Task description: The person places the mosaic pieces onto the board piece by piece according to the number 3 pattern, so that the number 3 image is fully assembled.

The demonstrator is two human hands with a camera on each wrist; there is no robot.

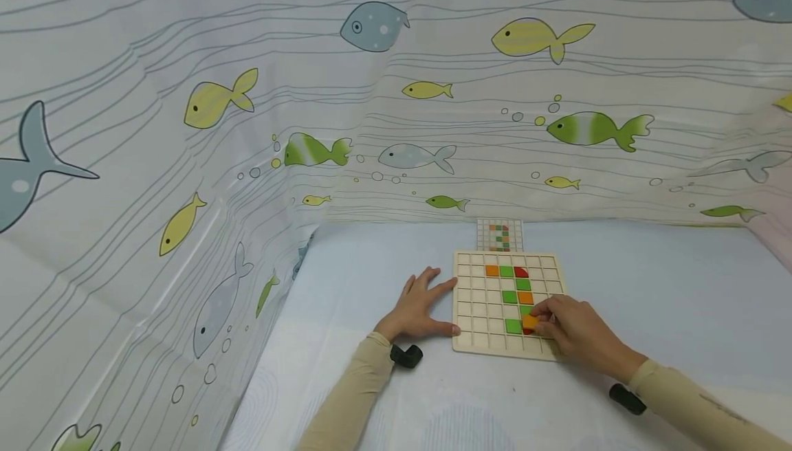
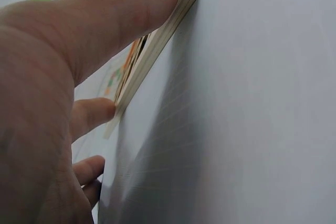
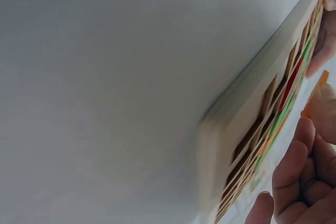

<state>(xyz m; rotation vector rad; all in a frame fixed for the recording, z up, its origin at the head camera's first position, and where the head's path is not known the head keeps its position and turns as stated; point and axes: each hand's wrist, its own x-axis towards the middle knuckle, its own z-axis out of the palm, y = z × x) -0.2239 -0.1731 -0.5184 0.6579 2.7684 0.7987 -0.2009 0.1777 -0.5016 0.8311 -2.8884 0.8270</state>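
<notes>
A wooden grid board [image 1: 479, 341] lies on the table, with green, orange and red tiles set in several of its squares. My left hand [image 1: 421, 308] is spread at the board's left side, thumb and a finger touching its edge; the left wrist view shows the thumb [image 2: 142, 11] on the board's edge. My right hand [image 1: 584, 337] pinches an orange tile [image 1: 530, 322] over the lower right part of the board, partly covering a red tile [image 1: 527, 331]. In the right wrist view the orange tile [image 3: 317, 95] is held apart from the board's surface.
A pattern card [image 1: 482, 231] with a small coloured grid lies just behind the board, its lower edge meeting the board's far edge. A fish-printed sheet [image 1: 470, 114] rises behind the table and at the left. Both wrists carry a black device [image 1: 406, 355].
</notes>
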